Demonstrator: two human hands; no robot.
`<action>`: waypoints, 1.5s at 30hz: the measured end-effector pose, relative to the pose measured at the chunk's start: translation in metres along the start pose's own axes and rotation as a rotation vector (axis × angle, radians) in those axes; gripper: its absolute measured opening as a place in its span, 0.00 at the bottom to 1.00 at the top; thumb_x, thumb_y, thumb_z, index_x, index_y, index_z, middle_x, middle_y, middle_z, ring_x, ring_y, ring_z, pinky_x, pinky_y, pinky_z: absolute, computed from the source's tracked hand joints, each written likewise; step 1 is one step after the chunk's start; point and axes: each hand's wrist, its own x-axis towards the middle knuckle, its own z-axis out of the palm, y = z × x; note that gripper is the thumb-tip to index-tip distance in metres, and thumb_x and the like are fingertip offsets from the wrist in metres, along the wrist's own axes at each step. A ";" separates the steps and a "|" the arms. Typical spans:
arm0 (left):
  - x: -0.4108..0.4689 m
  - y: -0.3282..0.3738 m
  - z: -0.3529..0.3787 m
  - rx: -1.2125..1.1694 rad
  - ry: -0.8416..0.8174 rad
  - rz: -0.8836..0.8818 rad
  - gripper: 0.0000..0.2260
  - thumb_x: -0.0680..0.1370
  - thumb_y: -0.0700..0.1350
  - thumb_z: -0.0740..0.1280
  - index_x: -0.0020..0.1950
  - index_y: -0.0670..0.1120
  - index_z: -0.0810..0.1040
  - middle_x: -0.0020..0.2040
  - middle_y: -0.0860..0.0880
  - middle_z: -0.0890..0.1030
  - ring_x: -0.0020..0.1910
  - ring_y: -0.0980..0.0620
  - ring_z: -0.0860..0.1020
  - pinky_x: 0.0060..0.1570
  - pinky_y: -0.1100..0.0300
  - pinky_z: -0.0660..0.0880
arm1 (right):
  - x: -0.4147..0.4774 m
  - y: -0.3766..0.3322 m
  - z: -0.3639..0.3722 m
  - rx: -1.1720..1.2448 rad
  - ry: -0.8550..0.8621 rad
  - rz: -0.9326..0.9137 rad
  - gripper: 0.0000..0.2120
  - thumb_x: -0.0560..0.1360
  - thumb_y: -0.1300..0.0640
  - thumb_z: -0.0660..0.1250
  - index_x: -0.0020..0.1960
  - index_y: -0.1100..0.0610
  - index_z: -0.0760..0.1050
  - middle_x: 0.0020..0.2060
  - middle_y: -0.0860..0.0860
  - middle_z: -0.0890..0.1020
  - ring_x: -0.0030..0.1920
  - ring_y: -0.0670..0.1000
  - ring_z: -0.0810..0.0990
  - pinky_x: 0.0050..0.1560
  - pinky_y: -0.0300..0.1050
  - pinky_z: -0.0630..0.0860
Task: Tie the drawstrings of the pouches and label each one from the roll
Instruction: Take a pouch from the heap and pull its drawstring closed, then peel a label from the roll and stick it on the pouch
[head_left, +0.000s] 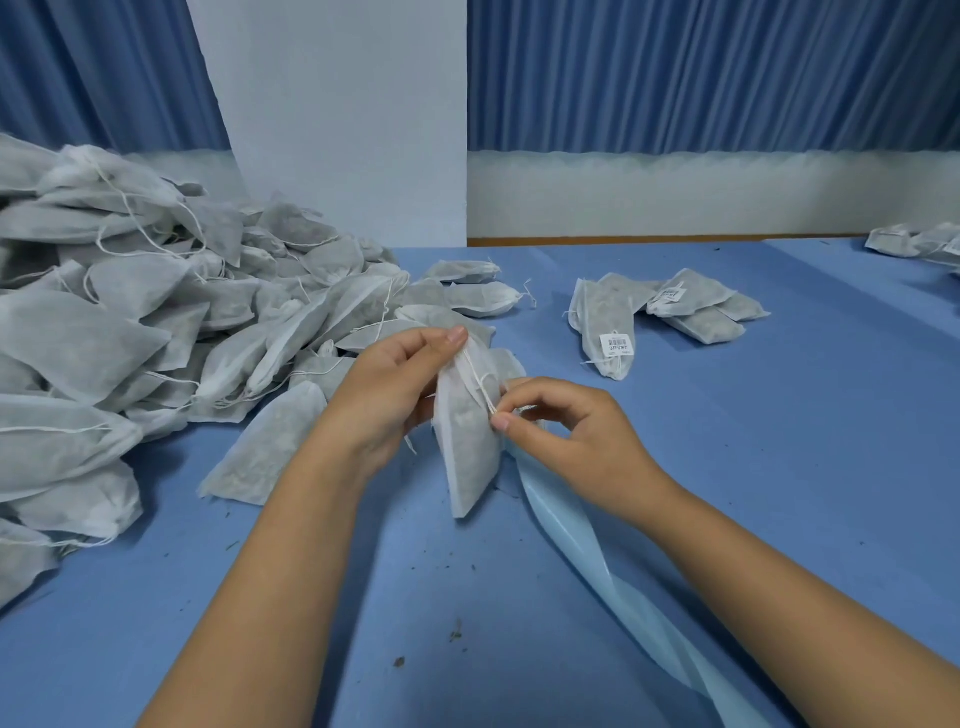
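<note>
The left hand (395, 384) grips one pouch (467, 441) by its gathered neck, thumb and fingers curled round the top. This holds it upright and taut, so the drawstring (480, 384) stands free of the fabric. The right hand (566, 431) pinches that drawstring between thumb and forefinger at the pouch's right edge, likely forming or drawing down the knot. The pouch sits between the two hands, in the middle of the tabletop (779, 415). Its lower corner is at or just above the surface; I cannot tell which.

The pile (130, 322) of loose-stringed pouches lies to the left, near the left hand, which suits picking the next one from that side. The labelled pouches (613, 332) lie well apart on the far right, one showing a white label (616, 345). Finished work thus stays apart from the rest. A pale blue strip (571, 545) runs from under the right hand toward the near right edge (probably the roll's backing; the roll itself is out of view). It is close enough for labelling once the knot is made.
</note>
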 end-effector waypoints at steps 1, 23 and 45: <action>0.000 -0.001 0.001 0.007 0.004 -0.007 0.11 0.73 0.52 0.71 0.46 0.44 0.81 0.36 0.49 0.82 0.33 0.54 0.80 0.33 0.63 0.77 | 0.000 0.000 0.000 -0.023 0.013 -0.012 0.04 0.73 0.63 0.72 0.43 0.54 0.81 0.42 0.43 0.83 0.49 0.45 0.81 0.53 0.42 0.77; 0.001 -0.004 -0.013 0.250 -0.061 -0.101 0.10 0.82 0.48 0.63 0.45 0.45 0.79 0.37 0.51 0.83 0.35 0.54 0.82 0.35 0.64 0.78 | -0.003 0.012 0.000 -0.451 0.042 -0.122 0.03 0.73 0.56 0.72 0.44 0.49 0.82 0.54 0.39 0.77 0.60 0.42 0.73 0.59 0.26 0.62; 0.002 -0.011 0.000 0.381 0.027 -0.020 0.10 0.77 0.46 0.71 0.50 0.39 0.83 0.47 0.38 0.84 0.43 0.50 0.81 0.48 0.49 0.80 | 0.012 0.004 -0.016 0.105 0.198 0.191 0.07 0.75 0.63 0.69 0.41 0.54 0.81 0.44 0.47 0.86 0.46 0.45 0.83 0.52 0.38 0.77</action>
